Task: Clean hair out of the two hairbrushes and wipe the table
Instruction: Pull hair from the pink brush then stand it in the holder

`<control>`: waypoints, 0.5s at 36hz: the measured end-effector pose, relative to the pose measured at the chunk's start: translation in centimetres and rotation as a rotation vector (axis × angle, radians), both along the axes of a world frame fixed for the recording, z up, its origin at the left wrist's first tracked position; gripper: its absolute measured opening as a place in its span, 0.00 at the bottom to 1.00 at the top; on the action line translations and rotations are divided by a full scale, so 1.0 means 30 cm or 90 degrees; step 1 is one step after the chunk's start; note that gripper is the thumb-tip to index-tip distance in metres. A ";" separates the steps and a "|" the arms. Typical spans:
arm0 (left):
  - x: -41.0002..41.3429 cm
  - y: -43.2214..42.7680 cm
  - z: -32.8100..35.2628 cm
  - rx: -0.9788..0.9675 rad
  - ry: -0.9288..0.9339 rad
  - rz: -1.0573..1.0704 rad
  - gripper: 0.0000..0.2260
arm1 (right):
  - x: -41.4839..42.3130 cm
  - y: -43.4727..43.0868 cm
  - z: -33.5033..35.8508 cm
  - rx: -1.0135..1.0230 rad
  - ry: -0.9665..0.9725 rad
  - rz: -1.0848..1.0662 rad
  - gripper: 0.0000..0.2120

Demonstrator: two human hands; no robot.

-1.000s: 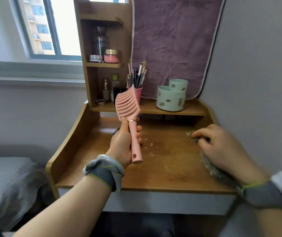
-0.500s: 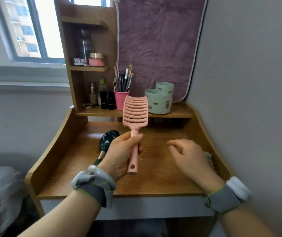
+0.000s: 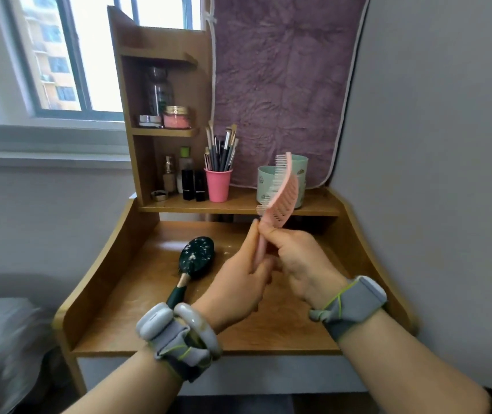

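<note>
A pink vented hairbrush (image 3: 282, 194) stands upright above the wooden table (image 3: 283, 333), turned edge-on with its bristles facing left. My left hand (image 3: 238, 282) holds its handle from the left. My right hand (image 3: 298, 258) grips the handle's upper part, just under the brush head. A dark green speckled hairbrush (image 3: 195, 259) lies back-up on the table, left of my hands, handle pointing toward me. No cloth shows in this view.
On the back shelf (image 3: 238, 206) stand a pink cup of makeup brushes (image 3: 218, 183), small bottles (image 3: 186, 177) and two pale green cups (image 3: 267, 182). Higher shelves hold jars (image 3: 177, 118). A purple towel (image 3: 283, 85) hangs behind. The grey wall is close on the right.
My right hand left the table's right side and took hold of the pink brush handle. The brush turned edge-on and shifted right. The view swung left, so the green brush shows fully.
</note>
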State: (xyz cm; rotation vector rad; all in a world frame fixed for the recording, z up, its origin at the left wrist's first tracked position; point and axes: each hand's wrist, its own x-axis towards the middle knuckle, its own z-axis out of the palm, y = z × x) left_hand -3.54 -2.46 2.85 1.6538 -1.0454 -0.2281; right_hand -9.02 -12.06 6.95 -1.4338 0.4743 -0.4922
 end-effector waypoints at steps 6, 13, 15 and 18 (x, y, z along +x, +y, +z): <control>-0.005 0.024 -0.031 -0.026 -0.072 0.086 0.09 | 0.037 -0.072 0.049 0.023 -0.066 -0.034 0.10; 0.053 0.041 -0.063 0.001 -0.086 0.229 0.18 | 0.067 -0.159 0.144 0.081 -0.137 -0.051 0.08; 0.082 0.036 -0.050 -0.008 -0.088 0.262 0.18 | 0.073 -0.171 0.156 0.059 -0.134 -0.043 0.11; 0.112 0.028 -0.031 -0.026 -0.076 0.270 0.19 | 0.079 -0.189 0.175 0.032 -0.143 -0.047 0.10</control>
